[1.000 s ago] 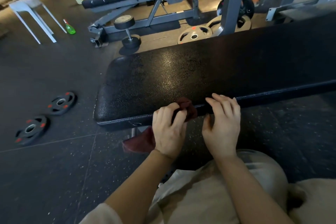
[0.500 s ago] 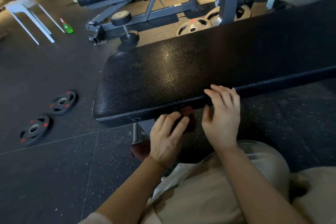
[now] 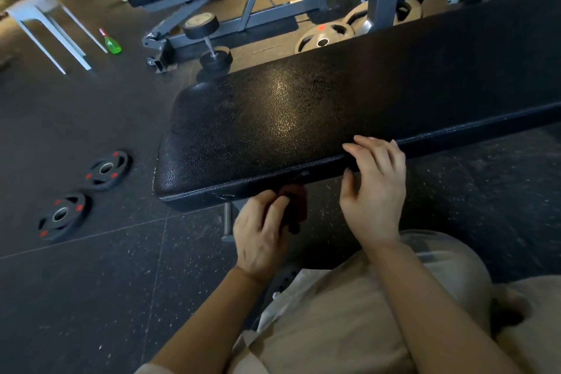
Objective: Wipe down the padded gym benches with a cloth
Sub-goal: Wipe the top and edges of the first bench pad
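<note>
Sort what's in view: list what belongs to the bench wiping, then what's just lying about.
In use: black padded bench; dark red cloth; left hand; right hand.

Lying about: two weight plates; dumbbell; green spray bottle; white stool.

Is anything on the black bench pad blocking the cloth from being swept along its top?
Nothing visible does. The left hand grips the dark red cloth at the bench pad side edge; the right hand rests on the near edge, beside it.

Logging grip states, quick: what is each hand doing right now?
Left hand: grips the dark red cloth.
Right hand: open, fingers resting on the bench pad edge.
</note>
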Motion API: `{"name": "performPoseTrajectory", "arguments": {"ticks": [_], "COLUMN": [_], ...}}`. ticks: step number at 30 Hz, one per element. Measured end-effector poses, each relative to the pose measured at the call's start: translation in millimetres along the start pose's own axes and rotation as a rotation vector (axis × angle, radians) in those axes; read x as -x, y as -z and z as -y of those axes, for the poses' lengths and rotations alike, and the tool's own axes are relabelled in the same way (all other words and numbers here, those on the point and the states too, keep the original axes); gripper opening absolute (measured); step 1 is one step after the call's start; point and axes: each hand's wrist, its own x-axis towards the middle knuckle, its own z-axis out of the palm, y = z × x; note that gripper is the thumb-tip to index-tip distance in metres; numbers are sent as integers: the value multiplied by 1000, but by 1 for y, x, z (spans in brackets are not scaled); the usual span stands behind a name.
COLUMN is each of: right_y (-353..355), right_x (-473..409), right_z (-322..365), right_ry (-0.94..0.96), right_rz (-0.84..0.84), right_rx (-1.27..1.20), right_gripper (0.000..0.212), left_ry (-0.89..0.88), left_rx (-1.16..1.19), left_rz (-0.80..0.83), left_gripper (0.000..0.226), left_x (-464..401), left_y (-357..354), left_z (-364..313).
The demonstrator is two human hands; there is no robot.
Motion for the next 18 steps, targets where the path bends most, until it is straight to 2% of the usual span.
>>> {"name": "performPoseTrajectory", "arguments": {"ticks": [4,11,14,18], "right_y": [2,1,1,3], "right_x": [0,-2,-1,0], "right_z": [0,-2,-3,-4], "right_ry": [11,12,28,35], "right_rz": [21,16,12,8], "right_rx": [2,0,3,-5], "right_gripper": [40,41,41,41], "left_ry": [-61,-200,-181,-102], "left_rx": [93,63,15,-50], "left_rz": [-15,-32,-51,-48], "left_gripper": [36,23,21,32], "left_x": [-31,-50,-49,-29], "left_y": [-17,-14,-10,1], "left_z": [-19,-7,-3,10]}}
